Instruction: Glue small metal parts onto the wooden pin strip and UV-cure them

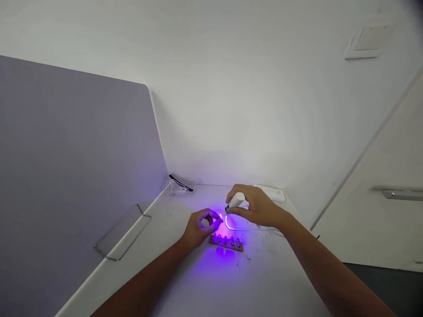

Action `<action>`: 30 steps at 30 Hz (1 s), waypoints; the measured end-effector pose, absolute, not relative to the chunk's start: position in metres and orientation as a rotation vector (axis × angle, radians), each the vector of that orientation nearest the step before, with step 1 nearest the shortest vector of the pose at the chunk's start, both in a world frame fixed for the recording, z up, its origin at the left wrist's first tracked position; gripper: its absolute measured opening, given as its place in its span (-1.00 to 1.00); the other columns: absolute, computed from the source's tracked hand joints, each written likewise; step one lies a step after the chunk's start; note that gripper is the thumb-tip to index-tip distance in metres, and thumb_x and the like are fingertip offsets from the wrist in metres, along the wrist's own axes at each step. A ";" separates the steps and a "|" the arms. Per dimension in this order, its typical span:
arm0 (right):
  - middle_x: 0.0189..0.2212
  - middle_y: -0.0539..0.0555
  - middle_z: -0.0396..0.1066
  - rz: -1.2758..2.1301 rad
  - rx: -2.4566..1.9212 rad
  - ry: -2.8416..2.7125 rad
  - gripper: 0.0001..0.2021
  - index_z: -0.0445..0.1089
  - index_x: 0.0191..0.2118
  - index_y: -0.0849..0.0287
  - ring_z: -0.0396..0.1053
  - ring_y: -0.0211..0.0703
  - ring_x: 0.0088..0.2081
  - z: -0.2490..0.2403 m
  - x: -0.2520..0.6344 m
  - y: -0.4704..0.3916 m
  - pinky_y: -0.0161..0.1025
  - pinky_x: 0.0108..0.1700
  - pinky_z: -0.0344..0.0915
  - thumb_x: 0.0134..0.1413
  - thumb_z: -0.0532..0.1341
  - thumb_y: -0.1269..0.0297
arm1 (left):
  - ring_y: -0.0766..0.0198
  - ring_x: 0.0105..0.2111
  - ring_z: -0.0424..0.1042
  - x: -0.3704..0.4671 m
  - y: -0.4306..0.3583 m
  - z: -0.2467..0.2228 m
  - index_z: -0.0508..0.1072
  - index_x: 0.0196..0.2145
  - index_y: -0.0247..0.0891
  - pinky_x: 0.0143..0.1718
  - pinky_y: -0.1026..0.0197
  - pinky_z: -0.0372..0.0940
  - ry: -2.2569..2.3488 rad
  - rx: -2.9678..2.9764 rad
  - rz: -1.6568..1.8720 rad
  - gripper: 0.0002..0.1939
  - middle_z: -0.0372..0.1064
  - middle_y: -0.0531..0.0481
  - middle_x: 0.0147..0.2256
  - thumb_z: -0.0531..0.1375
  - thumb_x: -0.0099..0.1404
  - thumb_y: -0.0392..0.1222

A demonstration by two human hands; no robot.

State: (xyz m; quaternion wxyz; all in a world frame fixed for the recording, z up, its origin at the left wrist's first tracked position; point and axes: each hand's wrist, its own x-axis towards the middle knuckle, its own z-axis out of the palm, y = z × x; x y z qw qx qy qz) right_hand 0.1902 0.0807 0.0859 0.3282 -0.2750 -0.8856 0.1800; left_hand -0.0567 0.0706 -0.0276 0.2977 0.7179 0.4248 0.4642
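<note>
My right hand (253, 206) grips a small white UV lamp (236, 200), its lit end tilted down and throwing purple light. Opposite it, my left hand (202, 225) pinches something tiny at its thumb and fingertip, too small and glare-washed to name. The two hands are close but apart. Below them on the white tabletop (185, 281) lies a brown strip (228, 245) bearing several small shiny pieces in a row. A thin white cable (244, 229) curves from under the lamp to the right.
A bent metal wire frame (123, 233) lies across the left table edge near a grey panel (72, 176). At the back left are a dark-edged packet (181, 185) and a thin cord. A white box-like object (272, 193) sits behind my right hand, against the wall.
</note>
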 end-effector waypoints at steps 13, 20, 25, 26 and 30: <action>-0.17 0.06 0.54 0.206 -0.691 -2.291 -0.78 0.47 -0.09 0.05 0.46 -0.12 -0.22 0.079 0.177 0.079 -0.10 -0.01 0.20 0.32 0.31 0.05 | 0.24 -0.37 0.47 -0.055 0.068 -0.023 0.64 -0.27 -0.26 -0.27 0.25 0.38 1.127 1.906 1.182 -0.86 0.57 -0.03 -0.35 0.35 0.27 -0.15; -0.21 -0.02 0.57 0.366 -0.745 -2.419 -0.91 0.49 -0.14 0.03 0.47 -0.13 -0.24 0.082 0.194 0.084 -0.11 -0.03 0.25 0.27 0.33 0.21 | 0.23 -0.37 0.45 -0.057 0.069 -0.030 0.65 -0.27 -0.26 -0.31 0.25 0.36 1.141 1.847 1.214 -0.88 0.58 -0.07 -0.34 0.37 0.24 -0.18; -0.24 -0.05 0.57 0.626 -0.613 -2.516 -0.91 0.52 -0.17 0.03 0.49 -0.13 -0.17 0.094 0.193 0.073 -0.20 -0.10 0.33 0.20 0.37 0.24 | 0.24 -0.40 0.44 -0.057 0.070 -0.030 0.64 -0.30 -0.29 -0.32 0.25 0.35 1.106 1.839 1.246 -0.89 0.58 -0.07 -0.35 0.37 0.20 -0.22; -0.25 -0.05 0.56 0.662 -0.582 -2.526 -0.90 0.53 -0.17 0.03 0.49 -0.14 -0.18 0.095 0.191 0.070 -0.22 -0.10 0.34 0.19 0.38 0.24 | 0.25 -0.41 0.44 -0.056 0.070 -0.029 0.64 -0.31 -0.29 -0.32 0.25 0.35 1.090 1.838 1.245 -0.89 0.58 -0.07 -0.36 0.37 0.20 -0.22; -0.24 -0.06 0.55 0.669 -0.569 -2.501 -0.85 0.53 -0.14 0.01 0.49 -0.16 -0.17 0.096 0.182 0.065 -0.22 -0.08 0.34 0.20 0.40 0.19 | 0.24 -0.41 0.46 -0.056 0.068 -0.027 0.63 -0.34 -0.28 -0.33 0.26 0.35 1.104 1.854 1.235 -0.90 0.56 -0.03 -0.39 0.38 0.17 -0.22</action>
